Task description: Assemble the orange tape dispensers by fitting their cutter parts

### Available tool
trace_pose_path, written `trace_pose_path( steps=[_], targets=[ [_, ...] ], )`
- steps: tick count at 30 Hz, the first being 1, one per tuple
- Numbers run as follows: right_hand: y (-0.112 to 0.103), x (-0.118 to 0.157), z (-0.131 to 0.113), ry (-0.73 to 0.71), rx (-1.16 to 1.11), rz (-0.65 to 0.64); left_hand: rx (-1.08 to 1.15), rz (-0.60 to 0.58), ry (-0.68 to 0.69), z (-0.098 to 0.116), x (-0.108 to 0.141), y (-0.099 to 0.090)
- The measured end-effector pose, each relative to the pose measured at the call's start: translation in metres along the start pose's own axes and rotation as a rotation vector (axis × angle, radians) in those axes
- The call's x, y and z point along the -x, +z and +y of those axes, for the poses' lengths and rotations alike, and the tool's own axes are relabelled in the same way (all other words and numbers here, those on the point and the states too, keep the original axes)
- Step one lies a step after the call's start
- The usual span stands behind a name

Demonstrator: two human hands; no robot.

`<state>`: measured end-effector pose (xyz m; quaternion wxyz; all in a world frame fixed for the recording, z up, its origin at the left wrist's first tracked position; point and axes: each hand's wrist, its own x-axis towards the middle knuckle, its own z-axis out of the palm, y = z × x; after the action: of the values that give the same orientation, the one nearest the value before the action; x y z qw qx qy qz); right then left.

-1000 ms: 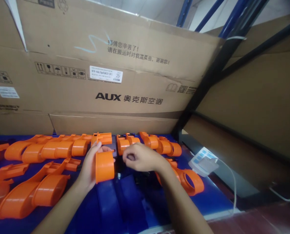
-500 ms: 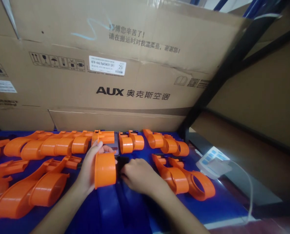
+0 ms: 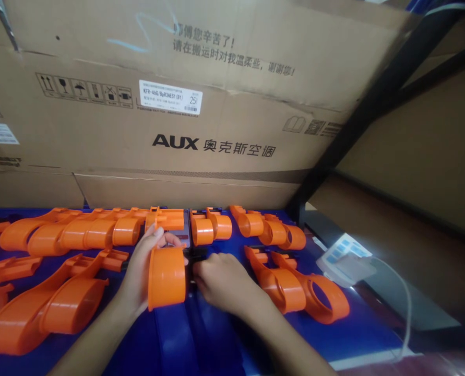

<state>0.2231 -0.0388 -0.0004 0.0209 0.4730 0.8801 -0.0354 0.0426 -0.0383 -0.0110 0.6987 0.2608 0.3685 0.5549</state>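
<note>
My left hand [image 3: 135, 274] is closed on an orange plastic ring-shaped part [image 3: 167, 278], its wide round side toward me. Just right of it, my right hand [image 3: 223, 279] is curled in a fist with the knuckles up. A small black piece [image 3: 198, 254] shows between the ring part and my right fingers, which seem to grip it; its shape is mostly hidden. Behind my left fingertips lies another orange part [image 3: 169, 219], on top of a phone-like flat device [image 3: 187, 236].
Rows of similar orange ring parts [image 3: 73, 305] lie left and right on the blue surface [image 3: 224, 339]. A large cardboard sheet [image 3: 216, 120] stands behind. At right are a dark metal post [image 3: 334, 141] and a white device with a cable [image 3: 347, 260].
The camera view has shifted slightly. Both hands stay almost in place around the orange part, and less of the black piece between them shows.
</note>
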Motion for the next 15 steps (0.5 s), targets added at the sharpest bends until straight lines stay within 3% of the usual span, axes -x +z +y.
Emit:
trace_pose_path(
  steps=[8,13,15],
  targets=[
    [-0.011,0.0,0.033,-0.015,-0.496,0.252,-0.006,0.023,0.023,0.001,0.001,0.005],
    [0.002,-0.01,0.033,0.086,-1.039,0.677,-0.06,-0.013,0.044,-0.003,0.0,0.004],
    [0.007,-0.015,0.027,0.117,-1.227,0.767,-0.077,-0.008,0.057,-0.004,-0.001,0.002]
  ],
)
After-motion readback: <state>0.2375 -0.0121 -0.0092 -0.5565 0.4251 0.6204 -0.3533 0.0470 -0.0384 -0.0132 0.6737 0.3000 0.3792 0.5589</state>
